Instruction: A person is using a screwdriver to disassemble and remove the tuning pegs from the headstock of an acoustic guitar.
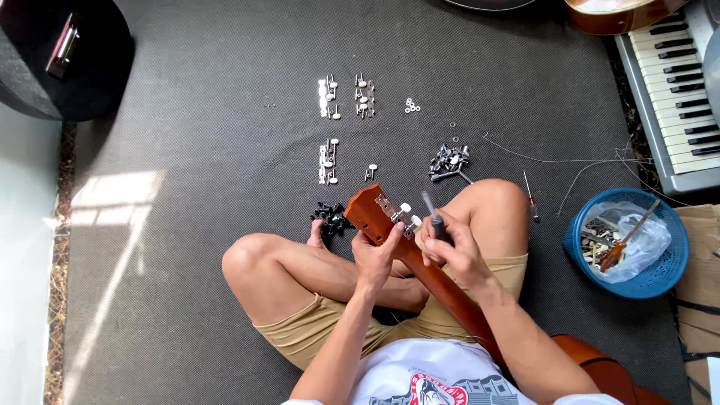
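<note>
My right hand (450, 247) is clenched around a screwdriver (433, 217), its tip at the tuner plate (396, 214); I can't see the tip itself. My left hand (375, 259) grasps the guitar headstock (369, 214) from below, fingers hidden behind the wood. The guitar body (600, 367) is cut off at the frame's lower edge. Loose tuners (328, 97) lie on the mat (187, 90) beyond my knees, too small to make out in detail.
</note>
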